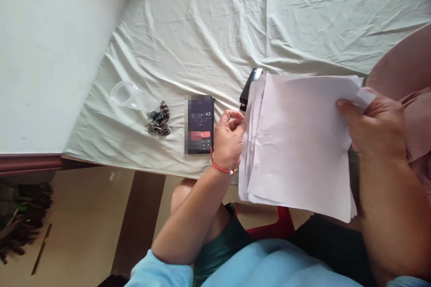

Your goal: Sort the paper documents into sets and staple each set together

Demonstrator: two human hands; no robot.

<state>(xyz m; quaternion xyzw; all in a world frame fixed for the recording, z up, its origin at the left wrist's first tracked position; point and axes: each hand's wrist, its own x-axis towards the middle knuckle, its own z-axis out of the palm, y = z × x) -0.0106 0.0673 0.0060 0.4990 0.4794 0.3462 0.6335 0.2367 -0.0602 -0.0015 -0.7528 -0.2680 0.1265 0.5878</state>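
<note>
A stack of white paper sheets (pixel 303 143), loosely layered with uneven edges, is held up over the table's front edge. My right hand (pixel 377 125) grips its right side, thumb on top and fingers underneath. At the left edge, my left hand (pixel 229 136) has thumb and fingers pinched together on the sheets. Part of a black, oblong object (pixel 249 89), possibly a stapler, shows behind the stack's upper left corner; the rest is hidden. Just left of my left hand lies a phone (pixel 204 123) with its screen lit.
A bunch of keys (pixel 160 121) and a clear plastic ring-shaped piece (pixel 126 95) lie farther left on the pale green tablecloth (pixel 188 54). Pink fabric (pixel 404 67) borders the right side. Below the table edge stands a red stool (pixel 281 224).
</note>
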